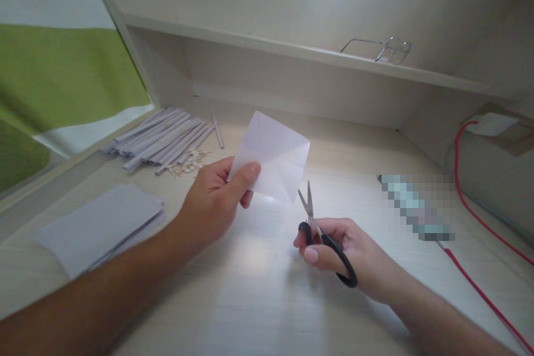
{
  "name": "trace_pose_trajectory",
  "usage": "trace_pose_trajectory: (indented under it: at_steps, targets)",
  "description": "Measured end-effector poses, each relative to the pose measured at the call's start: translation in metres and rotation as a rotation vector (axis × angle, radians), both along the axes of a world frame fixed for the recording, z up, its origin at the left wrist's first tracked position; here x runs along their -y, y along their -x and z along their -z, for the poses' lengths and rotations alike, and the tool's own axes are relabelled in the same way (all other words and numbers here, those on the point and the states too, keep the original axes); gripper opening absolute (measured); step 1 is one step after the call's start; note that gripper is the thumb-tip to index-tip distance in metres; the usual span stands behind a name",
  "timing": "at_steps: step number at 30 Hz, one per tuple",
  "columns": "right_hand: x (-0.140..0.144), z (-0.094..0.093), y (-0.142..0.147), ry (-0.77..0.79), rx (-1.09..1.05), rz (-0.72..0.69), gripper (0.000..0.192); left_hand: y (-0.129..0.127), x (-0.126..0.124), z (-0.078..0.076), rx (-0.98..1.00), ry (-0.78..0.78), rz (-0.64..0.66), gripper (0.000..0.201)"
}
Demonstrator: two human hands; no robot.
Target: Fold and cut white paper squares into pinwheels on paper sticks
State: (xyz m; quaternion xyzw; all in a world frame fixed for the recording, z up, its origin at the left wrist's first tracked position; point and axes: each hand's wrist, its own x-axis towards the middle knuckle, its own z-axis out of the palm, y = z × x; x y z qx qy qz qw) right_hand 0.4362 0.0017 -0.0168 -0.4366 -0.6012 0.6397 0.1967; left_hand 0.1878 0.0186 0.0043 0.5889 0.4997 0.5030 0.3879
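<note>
Between thumb and fingers, my left hand grips a white sheet of paper by its lower left edge. Faint crease lines cross the sheet, which is roughly square and held up off the desk. My right hand has its fingers in the black handles of a pair of scissors. The scissors' blades stand slightly apart and point up, close to the paper's lower right corner without visibly touching it.
A stack of white paper lies at the left. Behind it are a pile of rolled paper sticks and small pale scraps. A pixelated device with a red cable lies right. A wire stand sits on the shelf.
</note>
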Motion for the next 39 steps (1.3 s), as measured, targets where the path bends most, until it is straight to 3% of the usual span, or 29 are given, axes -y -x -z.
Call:
trace_pose_trajectory:
  at_steps: [8, 39]
  targets:
    - [0.0027, -0.0047, 0.0043, 0.083, 0.012, -0.043, 0.038, -0.0061, 0.0047, -0.0017, -0.039, 0.015, 0.017, 0.041]
    - [0.0024, -0.002, 0.0026, 0.045, 0.092, -0.013, 0.05, -0.0074, 0.0032, 0.0022, -0.033, 0.026, 0.007, 0.041]
